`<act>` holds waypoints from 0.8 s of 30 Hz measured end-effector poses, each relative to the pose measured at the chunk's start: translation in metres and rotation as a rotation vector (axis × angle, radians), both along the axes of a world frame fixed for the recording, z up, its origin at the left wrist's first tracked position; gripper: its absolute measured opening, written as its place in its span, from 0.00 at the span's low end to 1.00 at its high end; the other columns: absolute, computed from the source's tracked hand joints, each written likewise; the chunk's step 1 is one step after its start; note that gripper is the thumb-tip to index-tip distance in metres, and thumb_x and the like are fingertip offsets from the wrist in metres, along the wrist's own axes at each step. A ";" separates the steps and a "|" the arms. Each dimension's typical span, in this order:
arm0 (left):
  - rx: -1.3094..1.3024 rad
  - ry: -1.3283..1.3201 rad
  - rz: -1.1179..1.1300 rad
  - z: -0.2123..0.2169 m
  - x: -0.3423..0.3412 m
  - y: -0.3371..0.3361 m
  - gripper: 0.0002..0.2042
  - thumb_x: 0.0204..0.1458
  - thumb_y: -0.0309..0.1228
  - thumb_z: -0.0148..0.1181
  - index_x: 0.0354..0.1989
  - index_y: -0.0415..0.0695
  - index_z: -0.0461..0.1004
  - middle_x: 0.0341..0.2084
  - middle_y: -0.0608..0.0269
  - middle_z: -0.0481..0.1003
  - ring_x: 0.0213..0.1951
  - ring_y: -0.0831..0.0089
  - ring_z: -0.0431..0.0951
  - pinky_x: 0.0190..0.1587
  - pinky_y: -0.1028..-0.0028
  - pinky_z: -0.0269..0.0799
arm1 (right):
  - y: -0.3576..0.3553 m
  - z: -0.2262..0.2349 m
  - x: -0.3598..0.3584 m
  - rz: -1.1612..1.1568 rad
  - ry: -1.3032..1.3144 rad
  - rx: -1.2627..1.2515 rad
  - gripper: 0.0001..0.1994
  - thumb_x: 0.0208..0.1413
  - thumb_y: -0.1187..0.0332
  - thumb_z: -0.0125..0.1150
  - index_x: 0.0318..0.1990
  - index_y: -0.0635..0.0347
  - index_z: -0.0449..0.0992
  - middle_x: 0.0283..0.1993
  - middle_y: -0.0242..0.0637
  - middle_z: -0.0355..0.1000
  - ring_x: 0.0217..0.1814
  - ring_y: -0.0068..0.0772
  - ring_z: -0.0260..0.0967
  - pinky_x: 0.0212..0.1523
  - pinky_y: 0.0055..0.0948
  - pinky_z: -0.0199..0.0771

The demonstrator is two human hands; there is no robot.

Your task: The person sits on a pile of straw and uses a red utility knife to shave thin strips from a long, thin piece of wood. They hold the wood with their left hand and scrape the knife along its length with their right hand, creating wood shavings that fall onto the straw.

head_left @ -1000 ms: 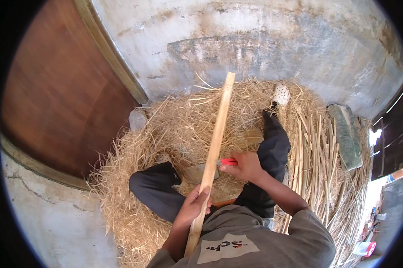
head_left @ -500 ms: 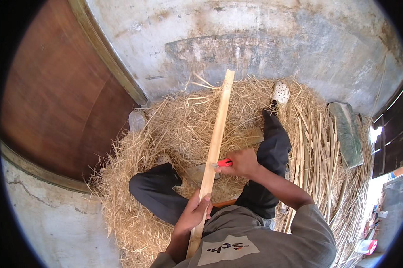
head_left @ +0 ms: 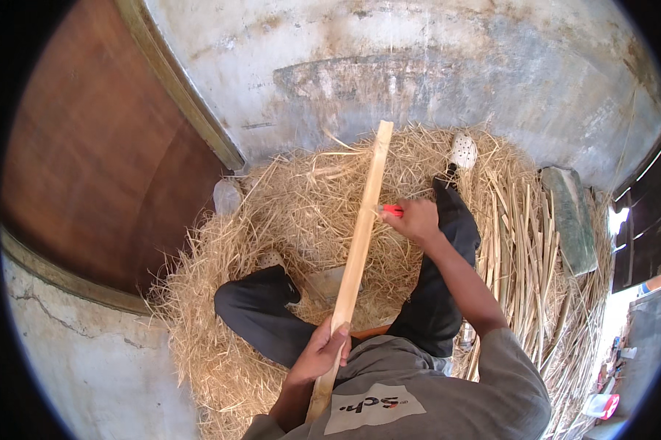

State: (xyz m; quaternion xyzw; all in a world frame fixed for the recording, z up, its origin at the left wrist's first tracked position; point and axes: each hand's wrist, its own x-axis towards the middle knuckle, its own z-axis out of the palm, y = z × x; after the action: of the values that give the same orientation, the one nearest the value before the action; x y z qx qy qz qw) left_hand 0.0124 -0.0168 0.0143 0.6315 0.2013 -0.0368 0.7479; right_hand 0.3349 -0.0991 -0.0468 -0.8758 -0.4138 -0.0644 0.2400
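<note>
Pale yellow and wood-like, the long flat strip (head_left: pixel 360 253) slants up the head view over loose golden straw (head_left: pixel 294 198), your left hand (head_left: pixel 322 353) closed around its lower part. Your right hand (head_left: pixel 418 220) grips a small red-handled tool (head_left: pixel 393 210) at the strip's right edge, in its upper half.

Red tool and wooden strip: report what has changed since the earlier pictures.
The right hand has moved the red tool forward along the wooden strip, whose far end shifted slightly right. Nothing was let go: the left hand still grips the lower part.
</note>
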 end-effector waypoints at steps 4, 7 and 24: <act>-0.069 0.014 0.039 0.001 -0.010 0.000 0.12 0.67 0.38 0.42 0.45 0.40 0.62 0.17 0.68 0.63 0.18 0.81 0.64 0.22 0.80 0.64 | 0.003 -0.004 -0.027 0.092 0.019 -0.049 0.33 0.46 0.30 0.54 0.24 0.56 0.80 0.18 0.44 0.72 0.22 0.47 0.74 0.28 0.44 0.73; -0.153 0.007 0.049 -0.009 -0.015 -0.003 0.12 0.67 0.38 0.41 0.45 0.40 0.63 0.17 0.68 0.63 0.18 0.81 0.63 0.22 0.80 0.63 | -0.001 -0.002 -0.038 0.170 -0.007 -0.089 0.32 0.46 0.30 0.54 0.25 0.55 0.80 0.19 0.44 0.73 0.23 0.47 0.74 0.28 0.44 0.74; -0.216 0.050 -0.015 -0.012 -0.019 -0.015 0.12 0.67 0.38 0.42 0.46 0.41 0.64 0.17 0.68 0.63 0.18 0.81 0.63 0.20 0.80 0.62 | -0.004 0.006 0.069 -0.294 0.320 0.064 0.37 0.52 0.30 0.47 0.23 0.61 0.78 0.22 0.50 0.73 0.27 0.53 0.73 0.31 0.44 0.72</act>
State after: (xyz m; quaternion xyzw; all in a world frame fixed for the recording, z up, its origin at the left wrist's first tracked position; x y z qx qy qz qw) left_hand -0.0069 -0.0319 0.0022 0.5474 0.2103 -0.0795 0.8061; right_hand 0.4036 -0.1028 -0.0406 -0.9176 -0.2361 0.0281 0.3187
